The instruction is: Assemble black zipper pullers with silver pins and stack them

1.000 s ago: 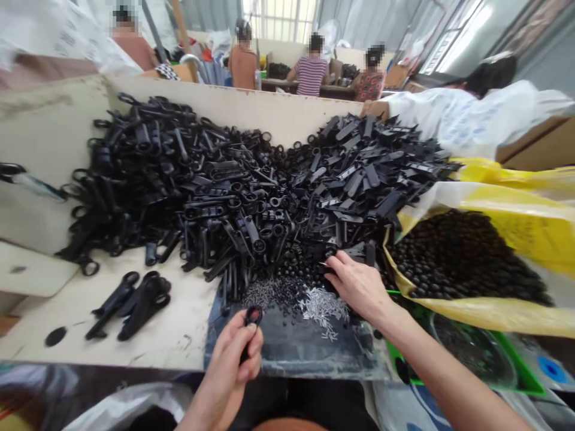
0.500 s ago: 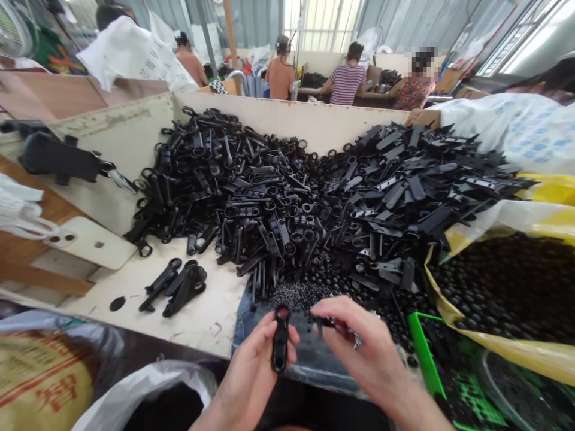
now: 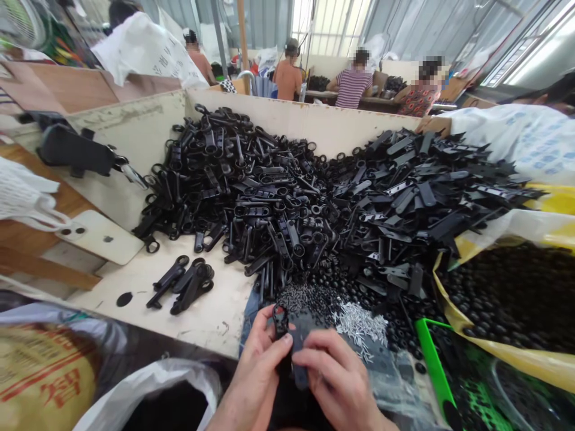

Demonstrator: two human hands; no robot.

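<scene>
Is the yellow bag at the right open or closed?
Open. The yellow bag has its mouth spread wide; the black beads inside show plainly.

A single head-worn camera looks forward and down across a worktable point(image 3: 211, 323), close above the wearer's left hand point(image 3: 260, 371) and right hand point(image 3: 336, 380), which grip a black plastic piece point(image 3: 281, 320) at the frame's bottom edge. Its wide view reaches past the heap of black parts point(image 3: 287, 197) at mid-distance to seated workers point(image 3: 351, 87) far behind, backs turned.
</scene>
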